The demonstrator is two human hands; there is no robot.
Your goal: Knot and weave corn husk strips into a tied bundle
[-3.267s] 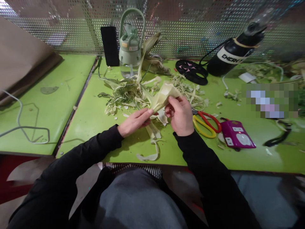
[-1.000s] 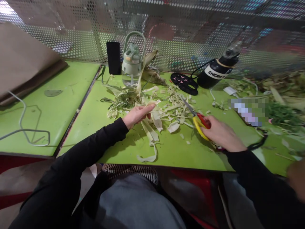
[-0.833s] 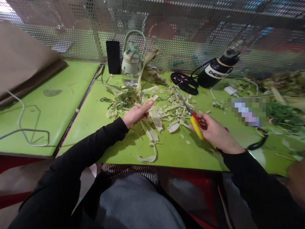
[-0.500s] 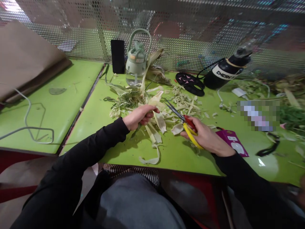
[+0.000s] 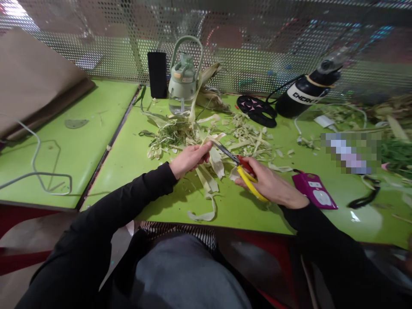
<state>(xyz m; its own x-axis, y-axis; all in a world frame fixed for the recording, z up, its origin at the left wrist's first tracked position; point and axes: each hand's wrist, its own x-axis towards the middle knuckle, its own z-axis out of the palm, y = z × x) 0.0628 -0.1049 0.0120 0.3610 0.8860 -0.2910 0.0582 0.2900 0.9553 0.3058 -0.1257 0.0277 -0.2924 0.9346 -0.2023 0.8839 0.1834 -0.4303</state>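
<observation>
My left hand (image 5: 192,159) is closed in a pinch on a pale strip of corn husk (image 5: 210,138), over a pile of cut husk pieces (image 5: 174,134). My right hand (image 5: 268,182) grips scissors (image 5: 247,177) with red and yellow handles. Their blades point left, with the tips right at the held husk by my left thumb. Below my hands, longer husk strips (image 5: 207,182) lie on the green table (image 5: 180,206), one curling toward its front edge. More small husk cuttings (image 5: 246,133) are scattered behind the scissors.
A pale green bottle (image 5: 183,81) and a dark phone (image 5: 157,75) stand at the back. A black bottle (image 5: 299,96) leans near a black disc (image 5: 255,110). A purple card (image 5: 315,190) lies right of my right hand. Brown paper (image 5: 38,81) and bent wire (image 5: 38,172) occupy the left.
The scissors have moved left and slightly up, bringing their tips to the husk in my left hand. My left hand has shifted slightly right.
</observation>
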